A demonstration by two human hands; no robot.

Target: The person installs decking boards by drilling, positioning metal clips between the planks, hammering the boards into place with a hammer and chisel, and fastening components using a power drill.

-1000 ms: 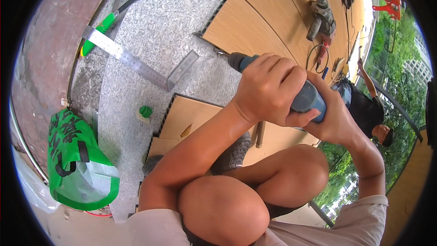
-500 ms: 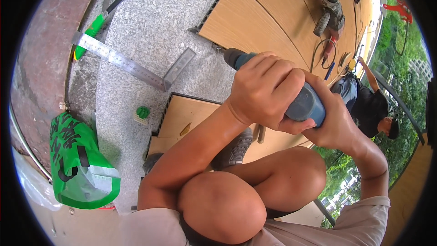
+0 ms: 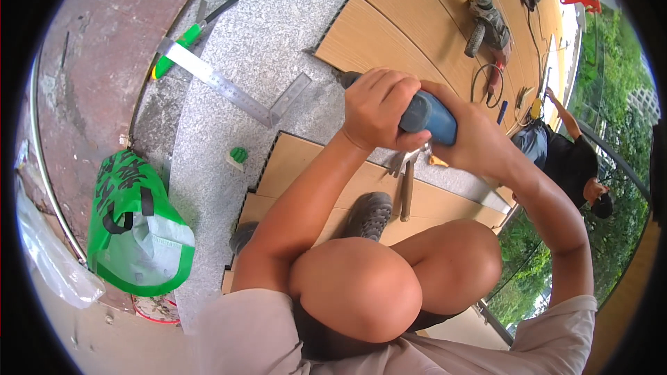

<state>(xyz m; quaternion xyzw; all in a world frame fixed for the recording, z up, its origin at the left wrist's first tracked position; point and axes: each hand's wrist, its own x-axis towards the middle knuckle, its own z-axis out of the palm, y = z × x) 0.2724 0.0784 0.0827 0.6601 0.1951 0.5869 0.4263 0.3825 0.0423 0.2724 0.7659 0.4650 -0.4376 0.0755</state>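
Observation:
Both of my hands are wrapped around a blue cordless drill. My left hand covers the body behind the dark chuck, and my right hand grips it from the other side. The chuck points left, toward the corner of the far wood-look decking boards; its tip is partly hidden. Below my hands a hammer-like tool with brown handles lies by my shoe, its head partly covered. The nearer decking boards lie under my feet.
A metal square and a green-handled cutter or saw lie on grey stone at left. Nearby are a small green piece and an open green bag. A corded drill rests on the far boards. Another person crouches at right.
My view has shifted, so the square, bag and boards sit differently in the picture. My hands and the drill appear a little higher, and the hammer-like tool below shows more.

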